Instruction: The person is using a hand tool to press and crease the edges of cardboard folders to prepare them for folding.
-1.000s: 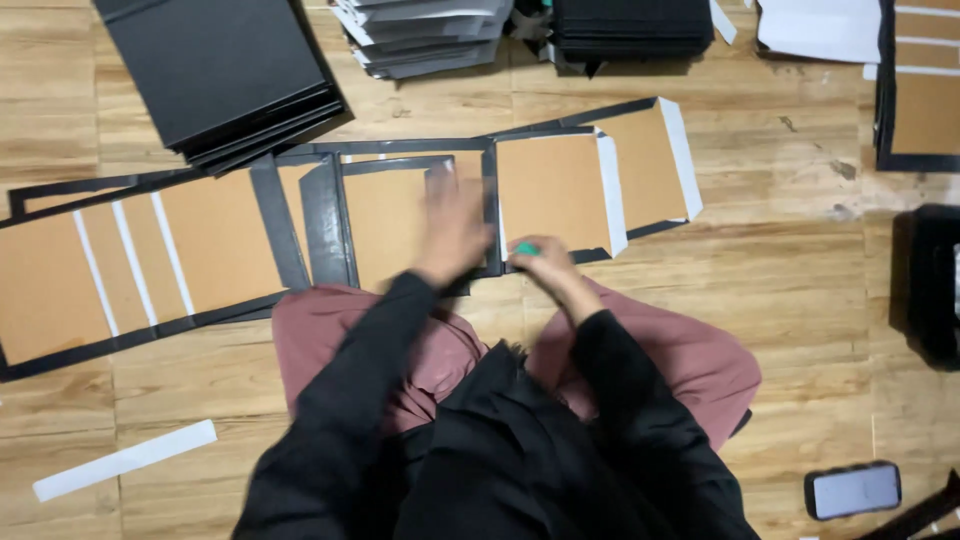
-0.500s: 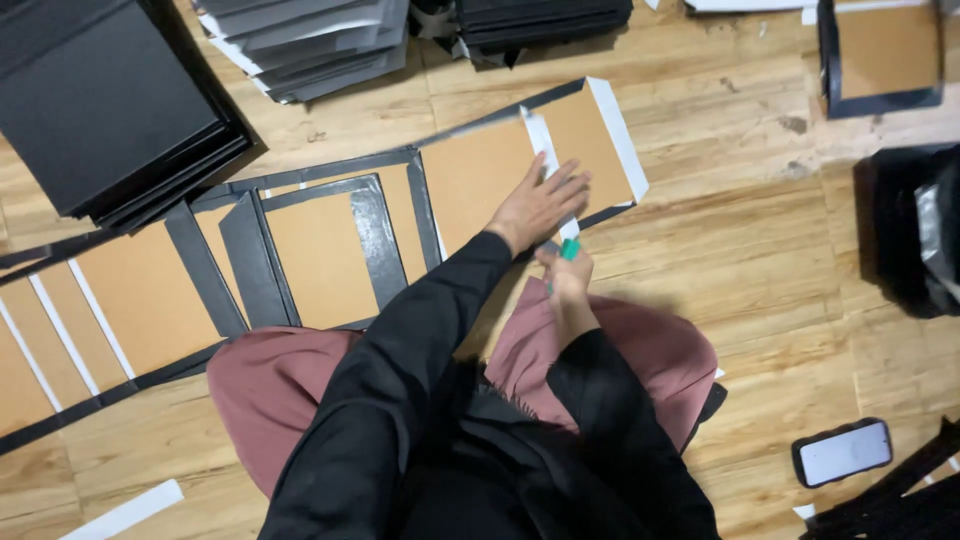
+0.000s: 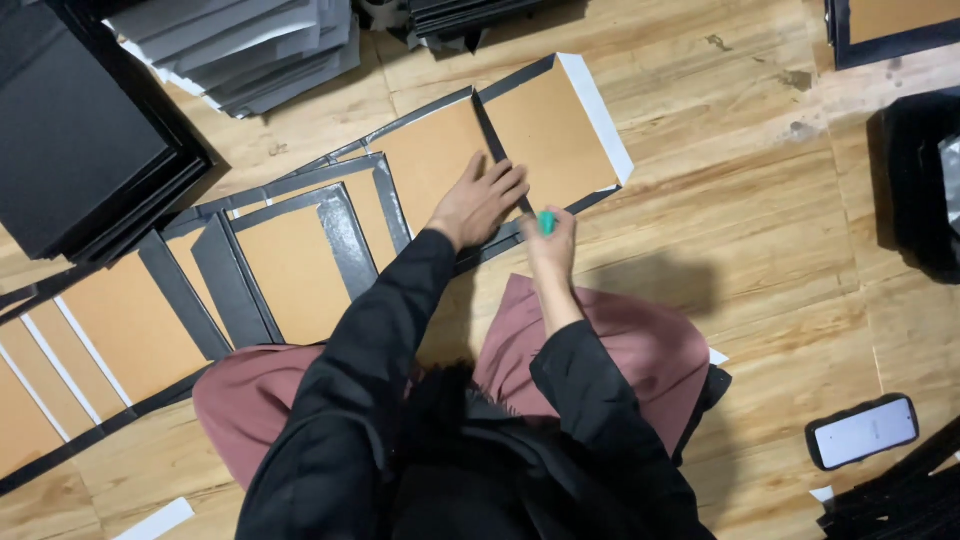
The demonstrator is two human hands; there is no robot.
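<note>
Two hands work one brown panel (image 3: 440, 165): left hand (image 3: 480, 200) presses flat, fingers spread; right hand (image 3: 548, 240) grips a green tool (image 3: 546, 222), probably smoothing the black edging.

Floor (image 3: 760, 200): wood planks, light sheen. Panels (image 3: 545, 140): matt brown cardboard, black paper edging. Phone (image 3: 862, 431): glossy screen.

The left hand (image 3: 480, 200) lies flat on a brown cardboard panel (image 3: 545, 140) edged in black and white, on the wooden floor (image 3: 760, 230). The right hand (image 3: 550, 240), just beside it, grips a green tool (image 3: 546, 221). A phone (image 3: 862, 432) lies well apart, lower right. Black sheets (image 3: 80, 140) are stacked upper left.
</note>
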